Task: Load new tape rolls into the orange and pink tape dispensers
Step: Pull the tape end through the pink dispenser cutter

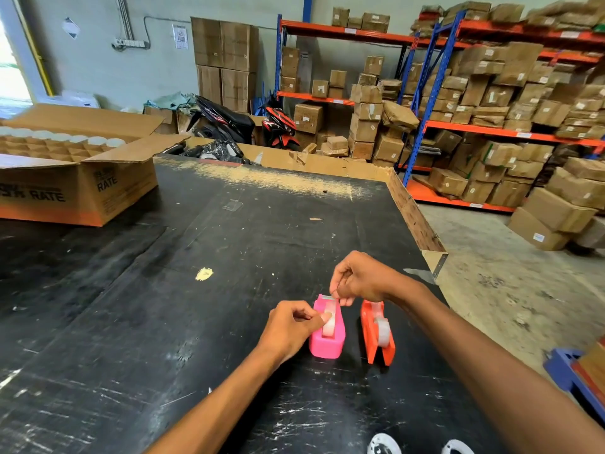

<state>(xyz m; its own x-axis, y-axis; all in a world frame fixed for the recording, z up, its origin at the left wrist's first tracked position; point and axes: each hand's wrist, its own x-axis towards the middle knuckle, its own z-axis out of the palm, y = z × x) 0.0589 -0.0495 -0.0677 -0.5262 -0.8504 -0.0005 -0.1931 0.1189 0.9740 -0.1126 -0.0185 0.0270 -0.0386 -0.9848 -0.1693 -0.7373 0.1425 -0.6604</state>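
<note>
On the near right of the bench, the left hand steadies the roll in the pink dispenser while the right hand pinches its tape end, next probably drawing it to the far-end cutter; the orange dispenser looks loaded.

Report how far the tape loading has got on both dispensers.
Done, apparently: the orange dispenser already holds a clear roll. In hand: the left hand steadies the roll in the pink dispenser while the right hand pinches the tape end near its front. Left: seating that end on the cutter; whether it is attached yet cannot be told.
</note>
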